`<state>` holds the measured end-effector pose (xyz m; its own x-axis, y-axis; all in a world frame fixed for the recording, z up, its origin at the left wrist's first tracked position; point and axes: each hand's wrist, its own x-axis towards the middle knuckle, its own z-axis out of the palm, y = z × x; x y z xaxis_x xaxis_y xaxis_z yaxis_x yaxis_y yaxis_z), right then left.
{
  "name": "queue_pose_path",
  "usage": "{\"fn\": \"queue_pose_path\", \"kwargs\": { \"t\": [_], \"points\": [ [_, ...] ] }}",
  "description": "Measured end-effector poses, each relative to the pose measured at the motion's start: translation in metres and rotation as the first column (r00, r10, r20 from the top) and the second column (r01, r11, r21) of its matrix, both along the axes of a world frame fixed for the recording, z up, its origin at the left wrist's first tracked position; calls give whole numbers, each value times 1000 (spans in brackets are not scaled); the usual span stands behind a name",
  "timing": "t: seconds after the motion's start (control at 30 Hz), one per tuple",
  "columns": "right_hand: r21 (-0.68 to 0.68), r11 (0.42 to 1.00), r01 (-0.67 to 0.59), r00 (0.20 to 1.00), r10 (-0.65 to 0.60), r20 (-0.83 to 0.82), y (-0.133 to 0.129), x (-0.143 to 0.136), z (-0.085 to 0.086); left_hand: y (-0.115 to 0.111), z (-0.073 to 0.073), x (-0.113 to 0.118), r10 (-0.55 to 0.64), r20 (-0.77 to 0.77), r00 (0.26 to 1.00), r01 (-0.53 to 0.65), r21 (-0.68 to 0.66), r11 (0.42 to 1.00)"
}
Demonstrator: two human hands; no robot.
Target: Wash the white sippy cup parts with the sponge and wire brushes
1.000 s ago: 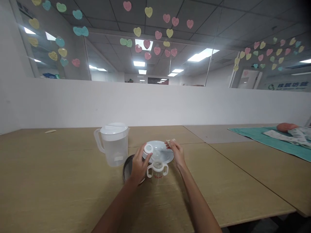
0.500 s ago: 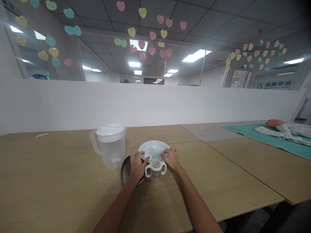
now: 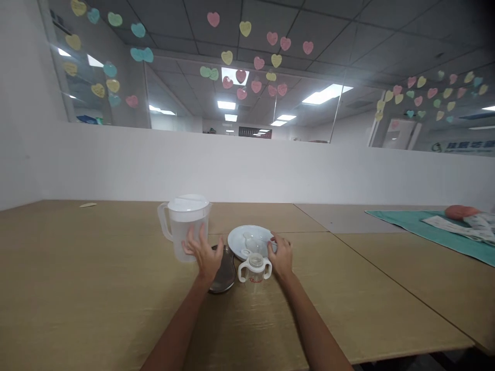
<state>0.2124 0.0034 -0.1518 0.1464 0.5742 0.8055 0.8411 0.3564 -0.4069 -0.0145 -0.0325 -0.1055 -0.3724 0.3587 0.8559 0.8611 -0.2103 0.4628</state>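
Note:
My left hand is raised with fingers spread in front of the clear lidded pitcher, holding nothing. Beneath it, partly covered, lies a dark metal tray. My right hand has its fingers pinched at the right rim of the white plate; a thin clear piece seems to be between them, too small to name. Clear and white small parts lie in the plate. Just in front of the plate stands a clear bottle, upright and uncapped, with two white handles.
On the right, a teal cloth carries patterned fabric and an orange-red item. A small flat pale piece lies at the far left of the table. A white wall with windows stands behind.
My left hand has left the plate's left side and moved left toward the pitcher, its fingers opening. My right hand stays by the plate's right rim. The view has turned slightly left.

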Motion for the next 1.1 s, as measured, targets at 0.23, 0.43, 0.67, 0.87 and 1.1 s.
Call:
{"fn": "queue_pose_path", "kwargs": {
  "t": [0.23,0.43,0.67,0.87,1.1],
  "points": [
    [61,997,55,995,-49,-89,1,1,-2,11,4,-35,218,411,885,-177,-137,975],
    [59,996,67,994,-61,-91,4,1,-5,15,0,-35,218,455,864,-84,-297,951],
    [52,993,105,990,-100,-102,3,1,-4,21,-10,-43,55,431,901,27,-183,983],
    [57,992,114,989,-107,-103,-2,3,1,19,-15,-47,33,237,971,-20,-60,998],
    [54,984,169,978,-160,-136,-7,5,-2,20,-23,-44,-81,-106,991,65,-150,987]
  ]
}}
